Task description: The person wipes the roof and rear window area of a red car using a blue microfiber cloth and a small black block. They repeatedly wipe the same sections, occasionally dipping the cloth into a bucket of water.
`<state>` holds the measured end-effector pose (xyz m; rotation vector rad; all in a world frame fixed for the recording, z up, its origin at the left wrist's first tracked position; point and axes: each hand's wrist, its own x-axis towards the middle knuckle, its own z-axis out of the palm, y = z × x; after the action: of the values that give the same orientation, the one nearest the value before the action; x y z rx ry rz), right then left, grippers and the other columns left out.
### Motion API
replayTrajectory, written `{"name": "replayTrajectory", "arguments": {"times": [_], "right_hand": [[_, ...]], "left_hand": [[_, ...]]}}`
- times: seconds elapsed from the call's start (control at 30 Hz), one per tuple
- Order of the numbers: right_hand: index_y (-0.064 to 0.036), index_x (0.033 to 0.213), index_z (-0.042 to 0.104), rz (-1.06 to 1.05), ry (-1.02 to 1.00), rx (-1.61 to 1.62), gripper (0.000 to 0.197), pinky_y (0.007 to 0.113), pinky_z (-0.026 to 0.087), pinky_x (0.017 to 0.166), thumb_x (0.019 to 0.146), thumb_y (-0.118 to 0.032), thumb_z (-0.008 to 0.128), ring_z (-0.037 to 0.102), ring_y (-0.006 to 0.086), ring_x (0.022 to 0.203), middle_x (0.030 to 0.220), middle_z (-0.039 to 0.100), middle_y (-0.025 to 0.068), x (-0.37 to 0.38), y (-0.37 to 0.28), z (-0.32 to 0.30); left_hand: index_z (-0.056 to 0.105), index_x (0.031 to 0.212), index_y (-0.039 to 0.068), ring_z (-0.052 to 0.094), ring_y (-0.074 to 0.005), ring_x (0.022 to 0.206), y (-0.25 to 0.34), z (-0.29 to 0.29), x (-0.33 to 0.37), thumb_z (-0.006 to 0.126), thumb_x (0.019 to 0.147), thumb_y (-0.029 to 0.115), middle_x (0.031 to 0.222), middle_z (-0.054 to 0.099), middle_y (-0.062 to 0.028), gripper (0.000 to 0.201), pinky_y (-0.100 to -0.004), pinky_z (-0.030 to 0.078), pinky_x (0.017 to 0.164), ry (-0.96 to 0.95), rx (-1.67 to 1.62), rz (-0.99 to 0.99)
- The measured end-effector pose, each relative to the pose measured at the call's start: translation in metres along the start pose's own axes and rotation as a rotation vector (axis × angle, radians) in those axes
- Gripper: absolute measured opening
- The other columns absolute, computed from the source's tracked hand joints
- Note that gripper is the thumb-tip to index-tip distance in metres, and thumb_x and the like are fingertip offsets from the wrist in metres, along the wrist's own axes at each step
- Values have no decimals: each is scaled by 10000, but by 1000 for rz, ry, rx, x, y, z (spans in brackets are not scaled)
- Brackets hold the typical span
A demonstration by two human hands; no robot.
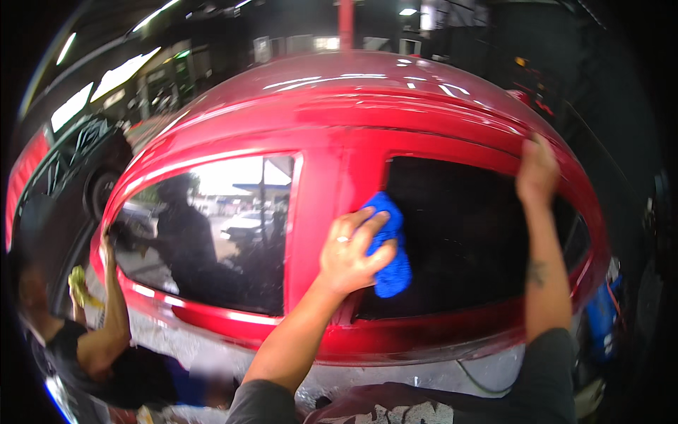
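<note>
Here, blue cloth in left hand

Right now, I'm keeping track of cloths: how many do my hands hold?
1: the blue cloth in your left hand, at the edge of the dark window. Your blurred right hand shows none, though one might be hidden behind it.

The floor is pale grey, with whitish, mottled patches that catch the light. It shows in a strip along the near side of the red car, which stands over it; the wheels are hidden from this angle. A thin, dark hose or cable lies on the floor toward the right, curving out from the car's lower edge; which of the two it is cannot be told.
</note>
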<state>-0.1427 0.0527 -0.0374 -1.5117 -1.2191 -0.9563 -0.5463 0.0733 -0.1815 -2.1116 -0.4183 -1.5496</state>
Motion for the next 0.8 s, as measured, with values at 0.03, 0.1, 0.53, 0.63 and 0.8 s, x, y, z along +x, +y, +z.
{"name": "replayTrajectory", "arguments": {"times": [0.03, 0.1, 0.53, 0.63, 0.8], "right_hand": [[-63, 1295, 739, -229, 42, -116, 303, 551, 570, 1010, 1139, -286, 606, 718, 425, 1156, 1235, 763, 198, -4, -58, 8], [-71, 1194, 730, -507, 145, 150, 253, 548, 566, 943, 979, -202, 721, 728, 394, 1093, 1141, 748, 169, -10, -158, 38], [-128, 1416, 724, -97, 60, -225, 343, 565, 474, 1184, 1124, -263, 604, 623, 398, 1435, 1478, 731, 114, 15, 105, -31], [-46, 1405, 711, -115, 56, -76, 387, 574, 476, 1184, 1040, -154, 642, 646, 402, 1380, 1406, 746, 170, 13, 29, 1], [48, 1295, 743, -354, 98, 160, 398, 567, 445, 1222, 993, -176, 613, 662, 401, 1403, 1381, 753, 248, -6, -155, 47]], "left_hand": [[746, 958, 180, 702, -383, 1215, -2, 0, 1, 828, 713, 205, 1321, 753, -142, 260, -512, 583, 970, -7, 1, 6], [762, 968, 162, 703, -408, 1213, -5, -4, 2, 878, 695, 211, 1319, 746, -147, 301, -530, 588, 962, -14, -12, -8], [688, 1105, 117, 656, -475, 1201, -6, -2, -3, 933, 682, 215, 1335, 658, -225, 499, -624, 565, 1025, 26, 44, 35], [681, 1126, 130, 654, -471, 1205, -11, -8, -8, 934, 701, 241, 1318, 669, -213, 507, -604, 565, 1006, 1, 103, 37], [648, 1176, 131, 640, -470, 1229, -14, 8, -4, 920, 717, 250, 1358, 641, -236, 547, -627, 546, 1035, 21, 64, 87]]}}
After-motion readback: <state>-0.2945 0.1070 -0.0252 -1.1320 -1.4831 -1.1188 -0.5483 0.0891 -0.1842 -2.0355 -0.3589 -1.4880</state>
